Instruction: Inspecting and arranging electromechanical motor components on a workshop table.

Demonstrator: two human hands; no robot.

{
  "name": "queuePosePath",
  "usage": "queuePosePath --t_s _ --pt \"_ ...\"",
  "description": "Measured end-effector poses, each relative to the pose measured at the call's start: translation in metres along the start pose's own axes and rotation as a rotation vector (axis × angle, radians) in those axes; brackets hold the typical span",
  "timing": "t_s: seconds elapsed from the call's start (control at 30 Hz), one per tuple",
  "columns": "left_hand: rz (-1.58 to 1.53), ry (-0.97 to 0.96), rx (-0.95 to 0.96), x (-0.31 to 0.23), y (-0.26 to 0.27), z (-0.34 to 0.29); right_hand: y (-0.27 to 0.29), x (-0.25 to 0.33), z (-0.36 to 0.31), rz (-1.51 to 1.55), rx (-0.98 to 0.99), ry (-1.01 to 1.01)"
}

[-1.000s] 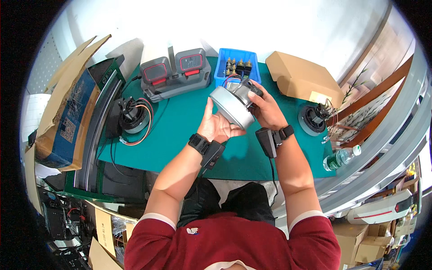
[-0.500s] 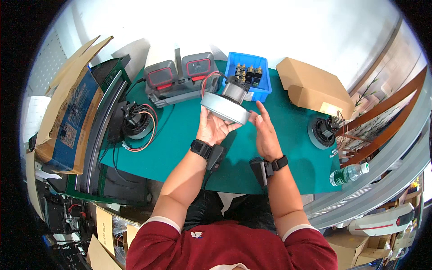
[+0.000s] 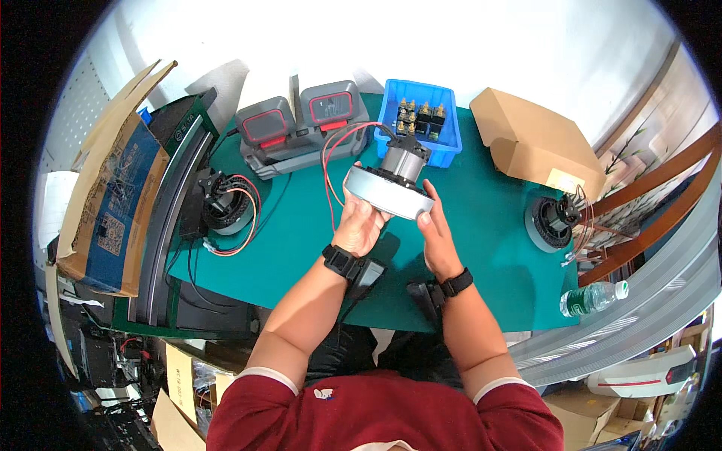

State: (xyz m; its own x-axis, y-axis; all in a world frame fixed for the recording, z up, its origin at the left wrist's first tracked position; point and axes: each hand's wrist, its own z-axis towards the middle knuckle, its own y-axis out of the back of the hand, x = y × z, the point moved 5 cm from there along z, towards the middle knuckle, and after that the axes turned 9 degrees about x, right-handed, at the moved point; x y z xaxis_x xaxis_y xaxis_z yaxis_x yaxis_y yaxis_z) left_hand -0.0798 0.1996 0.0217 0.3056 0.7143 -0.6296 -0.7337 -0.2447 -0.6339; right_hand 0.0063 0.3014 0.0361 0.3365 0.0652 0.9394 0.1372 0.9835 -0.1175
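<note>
A blower motor [image 3: 391, 193] with a wide silver round housing, a black frame and a metal motor body on top is held up over the green table. Red and black wires loop from it on its left. My left hand [image 3: 359, 225] grips the near left of the housing, thumb in front, with some fingers hidden beneath. At the right edge my right hand [image 3: 440, 239] closes on the rim, its thumb on the near side and fingers behind. Each wrist wears a black strap with a small dark device.
Behind the motor stand a blue bin [image 3: 457, 143] of black parts with brass posts and a grey twin-battery charger [image 3: 301, 146]. Similar motors sit at left [image 3: 226, 207] and right [image 3: 547, 223]. A cardboard box [image 3: 526, 143], a water bottle [image 3: 590, 299] and the green tabletop [image 3: 481, 293] lie around.
The blower motor has shifted slightly right and turned more upright. My left thumb has come round to its front. My right hand, apart from the rim before, now takes hold of it.
</note>
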Motion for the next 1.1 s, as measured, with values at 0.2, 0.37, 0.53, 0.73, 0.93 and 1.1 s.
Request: queuePosePath --t_s 0.2,0.37,0.53,0.73,0.93,1.1 --pt "0.024 -0.014 -0.028 0.005 0.003 -0.002 0.0 -0.005 0.0 0.03 -0.004 0.015" --pt "0.12 -0.019 -0.033 0.005 0.005 -0.004 0.002 -0.009 0.0 0.069 -0.044 0.024" --pt "0.026 -0.034 -0.044 0.004 0.002 -0.003 0.003 -0.012 0.0 0.08 -0.044 0.052" --pt "0.075 -0.013 0.036 -0.007 -0.014 0.001 0.011 -0.016 0.001 0.085 -0.095 0.166" --pt "0.012 0.073 0.074 -0.007 -0.022 -0.005 0.013 -0.014 0.002 0.066 -0.091 0.193" --pt "-0.138 -0.019 0.057 -0.01 -0.023 -0.005 0.003 -0.002 0.002 0.016 -0.022 0.159"
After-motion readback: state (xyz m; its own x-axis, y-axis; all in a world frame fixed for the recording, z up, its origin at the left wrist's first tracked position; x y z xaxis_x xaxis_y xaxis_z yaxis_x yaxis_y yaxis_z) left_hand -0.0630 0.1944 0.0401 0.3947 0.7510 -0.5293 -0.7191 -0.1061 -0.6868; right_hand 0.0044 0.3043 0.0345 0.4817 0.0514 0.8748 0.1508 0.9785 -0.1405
